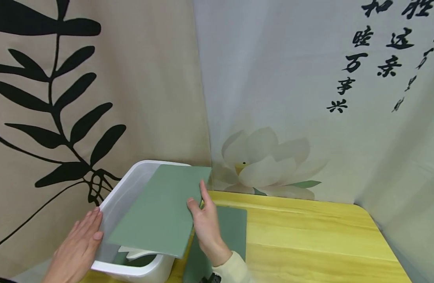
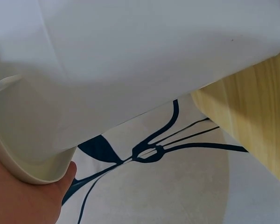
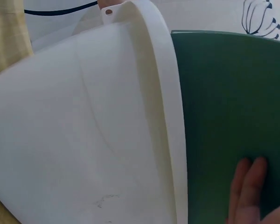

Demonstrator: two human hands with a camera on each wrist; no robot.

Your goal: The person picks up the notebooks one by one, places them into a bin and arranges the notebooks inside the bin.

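Note:
A white plastic bin [image 1: 153, 271] stands at the table's left end. My left hand [image 1: 76, 243] rests on its left rim with fingers straight; in the left wrist view part of that hand [image 2: 28, 200] touches the rim from below. My right hand [image 1: 207, 228] holds a flat green board [image 1: 160, 212] by its right edge, thumb on top and other fingers underneath. The board lies tilted across the bin's opening. In the right wrist view, fingers [image 3: 249, 191] lie against the board's dark underside. White, folded-looking material [image 1: 139, 252] shows inside the bin, partly covered.
A second green board [image 1: 234, 228] lies on the yellow wood-grain table [image 1: 309, 243], right of the bin and partly behind my right forearm. Printed curtains hang behind, one with dark leaves [image 1: 71, 98], one with a pale flower [image 1: 270, 161] and black writing.

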